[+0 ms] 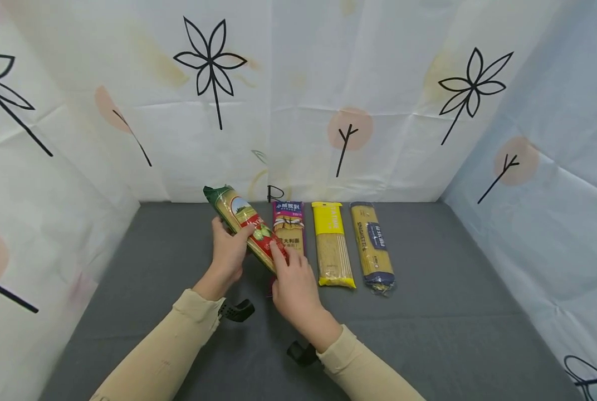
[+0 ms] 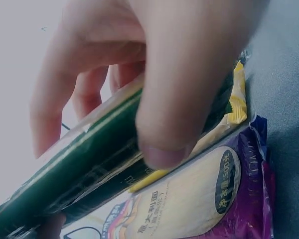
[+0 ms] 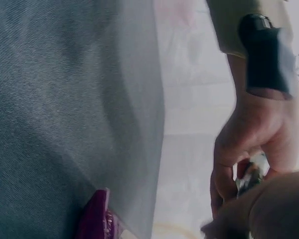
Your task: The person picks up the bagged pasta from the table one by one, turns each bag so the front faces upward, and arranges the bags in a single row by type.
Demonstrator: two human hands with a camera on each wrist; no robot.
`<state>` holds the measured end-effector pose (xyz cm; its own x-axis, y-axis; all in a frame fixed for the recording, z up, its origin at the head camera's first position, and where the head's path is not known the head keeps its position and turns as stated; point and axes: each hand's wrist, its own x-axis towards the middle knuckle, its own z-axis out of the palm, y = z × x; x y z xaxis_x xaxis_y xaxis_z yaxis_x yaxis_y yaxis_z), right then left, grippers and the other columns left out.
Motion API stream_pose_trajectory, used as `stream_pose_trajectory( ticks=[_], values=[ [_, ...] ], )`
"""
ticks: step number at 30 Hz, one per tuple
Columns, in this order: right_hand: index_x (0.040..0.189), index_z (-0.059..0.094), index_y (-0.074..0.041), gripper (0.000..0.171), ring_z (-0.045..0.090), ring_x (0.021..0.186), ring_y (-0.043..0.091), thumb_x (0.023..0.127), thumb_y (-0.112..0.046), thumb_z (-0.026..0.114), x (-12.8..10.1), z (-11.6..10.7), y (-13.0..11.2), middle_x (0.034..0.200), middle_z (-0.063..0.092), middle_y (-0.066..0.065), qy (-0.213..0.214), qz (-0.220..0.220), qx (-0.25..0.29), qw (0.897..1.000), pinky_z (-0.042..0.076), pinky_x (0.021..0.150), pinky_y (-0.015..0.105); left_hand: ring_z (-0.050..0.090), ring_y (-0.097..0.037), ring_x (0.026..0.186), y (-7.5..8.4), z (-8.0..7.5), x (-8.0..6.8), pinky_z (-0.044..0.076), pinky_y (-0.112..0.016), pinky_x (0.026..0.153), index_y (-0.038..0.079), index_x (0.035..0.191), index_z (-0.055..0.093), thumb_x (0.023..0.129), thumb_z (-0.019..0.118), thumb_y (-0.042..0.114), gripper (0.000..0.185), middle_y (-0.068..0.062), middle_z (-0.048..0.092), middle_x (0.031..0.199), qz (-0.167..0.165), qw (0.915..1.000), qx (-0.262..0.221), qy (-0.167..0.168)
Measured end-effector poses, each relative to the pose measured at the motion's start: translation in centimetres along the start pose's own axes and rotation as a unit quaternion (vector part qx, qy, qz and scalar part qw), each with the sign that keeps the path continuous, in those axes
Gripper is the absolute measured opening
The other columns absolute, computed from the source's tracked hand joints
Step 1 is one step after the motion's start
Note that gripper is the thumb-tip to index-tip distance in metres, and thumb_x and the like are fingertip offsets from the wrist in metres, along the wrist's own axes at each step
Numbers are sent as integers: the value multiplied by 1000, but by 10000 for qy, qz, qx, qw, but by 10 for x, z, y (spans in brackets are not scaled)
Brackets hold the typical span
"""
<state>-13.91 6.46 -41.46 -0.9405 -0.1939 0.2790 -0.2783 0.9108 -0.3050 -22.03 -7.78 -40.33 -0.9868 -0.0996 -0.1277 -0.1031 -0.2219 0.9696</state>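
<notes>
Both hands hold a green and red spaghetti packet (image 1: 250,223), tilted with its green end up and to the left, raised over the table. My left hand (image 1: 226,253) grips its middle, thumb on the front; in the left wrist view the thumb (image 2: 167,124) lies across the packet's dark green side. At the lower right end, my right hand (image 1: 297,287) pinches the packet, fingers on its printed face. Just behind lies a purple pasta packet (image 1: 289,223), partly covered by the held packet and the right hand.
To the right, a yellow noodle packet (image 1: 334,250) and a blue-labelled spaghetti packet (image 1: 373,245) lie side by side on the grey table cloth (image 1: 429,334). A patterned white curtain (image 1: 298,100) encloses the back and sides. Each wrist wears a black strap (image 1: 238,311).
</notes>
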Motion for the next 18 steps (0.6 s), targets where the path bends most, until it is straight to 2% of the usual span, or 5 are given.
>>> stream_pose_trajectory(
  ticks=[4,12,15,18],
  values=[
    [148,38,-16,75,46,115,31,84,-24,75,0,-4,2,136,44,12,-248,150,658,9974,42,99,46,52,-27,119,1,-4,0,50,-42,91,22,147,14,96,61,17,70,-11,36,139,151,9999,-61,20],
    [147,40,-18,72,39,123,25,86,-39,73,1,-5,11,139,40,7,-378,203,1352,9899,44,98,44,49,-26,123,4,-12,3,47,-42,96,19,147,14,97,60,19,68,-12,37,140,118,9994,-339,-8],
    [145,42,-15,71,41,119,23,87,-42,71,2,-6,16,136,42,6,-423,268,1764,9831,47,94,41,48,-26,123,5,-15,4,45,-42,97,17,148,15,98,58,19,66,-12,37,141,71,9991,-412,-51],
    [145,40,-13,69,44,117,22,90,-46,66,2,-6,21,135,44,6,-582,506,2222,9720,48,93,40,49,-27,123,7,-18,5,46,-43,97,17,149,14,99,56,20,65,-12,37,142,-16,9988,-465,-165]
  ],
)
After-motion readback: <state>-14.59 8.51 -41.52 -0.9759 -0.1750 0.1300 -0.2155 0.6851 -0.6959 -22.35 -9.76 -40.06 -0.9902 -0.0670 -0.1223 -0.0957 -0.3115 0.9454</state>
